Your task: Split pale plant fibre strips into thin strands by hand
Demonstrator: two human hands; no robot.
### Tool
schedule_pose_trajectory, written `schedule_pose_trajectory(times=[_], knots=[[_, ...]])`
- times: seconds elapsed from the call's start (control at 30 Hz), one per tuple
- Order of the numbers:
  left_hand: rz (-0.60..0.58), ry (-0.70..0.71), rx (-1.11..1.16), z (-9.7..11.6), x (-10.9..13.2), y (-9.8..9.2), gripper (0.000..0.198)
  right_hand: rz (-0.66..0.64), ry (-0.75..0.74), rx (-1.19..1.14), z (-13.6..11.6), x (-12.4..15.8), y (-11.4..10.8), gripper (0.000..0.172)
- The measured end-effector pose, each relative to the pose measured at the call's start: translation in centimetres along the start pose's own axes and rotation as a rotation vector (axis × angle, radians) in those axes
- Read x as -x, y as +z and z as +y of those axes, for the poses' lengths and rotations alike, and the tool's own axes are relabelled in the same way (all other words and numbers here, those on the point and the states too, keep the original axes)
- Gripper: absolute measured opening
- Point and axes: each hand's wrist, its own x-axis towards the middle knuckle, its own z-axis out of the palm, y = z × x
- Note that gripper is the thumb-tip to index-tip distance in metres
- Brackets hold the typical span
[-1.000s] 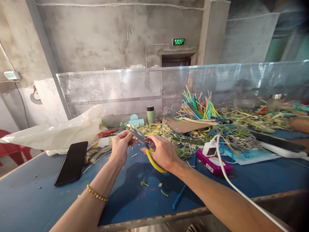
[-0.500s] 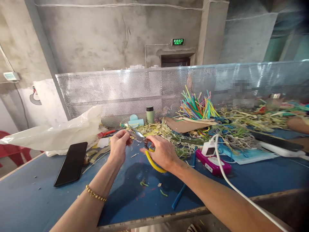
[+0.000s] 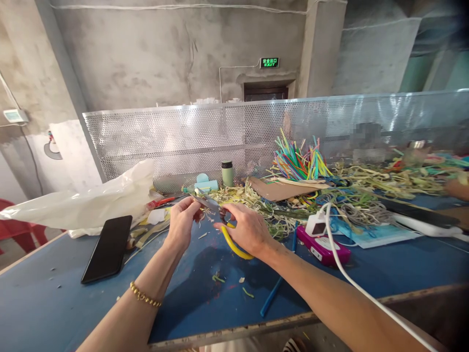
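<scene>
My right hand point(image 3: 248, 229) is closed around a pair of scissors point(image 3: 234, 244) with yellow handles; one handle loop curves out below the palm. The metal blades point left and reach the fingertips of my left hand point(image 3: 182, 221). Those fingers are pinched together at the blade tips, and what they hold, if anything, is too small to make out. Both hands are raised a little over the blue table point(image 3: 183, 303), where small cut scraps point(image 3: 219, 278) lie beneath them. A gold bead bracelet point(image 3: 144, 296) circles my left wrist.
At left lie a black phone point(image 3: 108, 249) and a plastic sheet point(image 3: 102, 195). Behind my hands stand a green bottle point(image 3: 227, 174) and heaped trimmings point(image 3: 252, 208). Colourful strips point(image 3: 300, 159) rest by cardboard point(image 3: 274, 190). A magenta box point(image 3: 324, 247) with a white cable point(image 3: 351, 278) sits right.
The scissor blades look closer together now than half a second ago. Both hands have stayed in nearly the same place.
</scene>
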Motion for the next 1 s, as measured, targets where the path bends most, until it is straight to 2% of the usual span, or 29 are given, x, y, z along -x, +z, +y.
schedule_pose_trajectory(times=[0.23, 0.4, 0.7, 1.0], knots=[[-0.04, 0.0, 0.007, 0.1, 0.15, 0.12, 0.013, 0.022, -0.012, 0.002, 0.05, -0.03, -0.14, 0.036], [-0.038, 0.027, -0.172, 0.58, 0.41, 0.42, 0.015, 0.031, -0.014, -0.002, 0.14, -0.06, -0.07, 0.035], [-0.048, 0.104, -0.352, 0.17, 0.19, 0.15, 0.015, 0.022, -0.007, 0.008, -0.01, -0.07, -0.32, 0.036], [-0.064, 0.104, -0.367, 0.28, 0.26, 0.23, 0.014, 0.028, -0.02, 0.016, -0.12, 0.03, -0.38, 0.038]])
